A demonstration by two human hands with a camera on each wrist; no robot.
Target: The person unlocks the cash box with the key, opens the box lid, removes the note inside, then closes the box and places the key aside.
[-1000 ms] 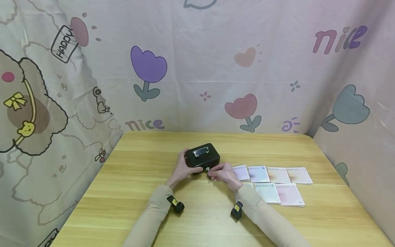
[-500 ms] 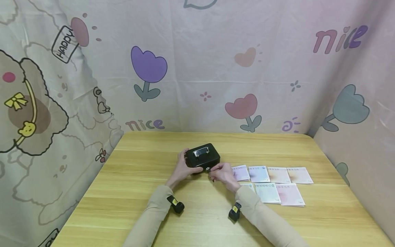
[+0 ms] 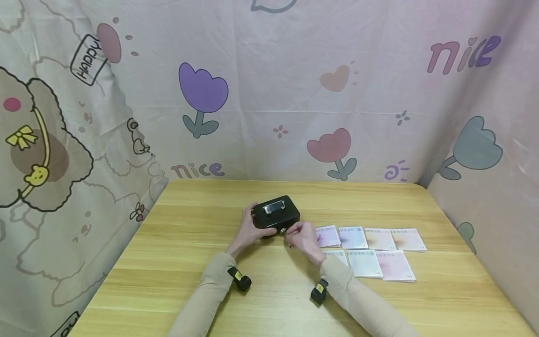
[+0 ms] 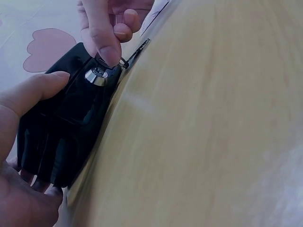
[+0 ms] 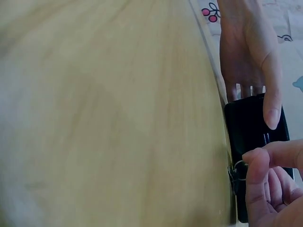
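Note:
A small black cash box (image 3: 288,214) with a silver carry handle (image 3: 274,206) sits on the wooden table, lid down. My left hand (image 3: 248,231) grips its left end, thumb along the front face and fingers round the side. At the front, a round silver lock (image 4: 97,76) sticks out. My right hand (image 3: 304,237) pinches a key at this lock between thumb and forefinger; the fingertips mostly hide the key. From its ring (image 5: 240,163) a second key (image 4: 139,52) dangles beside the box.
Right of the box lie several pastel note-like paper stacks (image 3: 364,264) in two rows. A black wrist camera (image 3: 240,279) is strapped to each sleeve. Behind the wooden table (image 3: 177,281) hangs a printed curtain (image 3: 261,93).
My right hand has turned a little at the lock, its wrist shifting left. The dangling key has swung out of sight in the head view. Left hand and box stay put.

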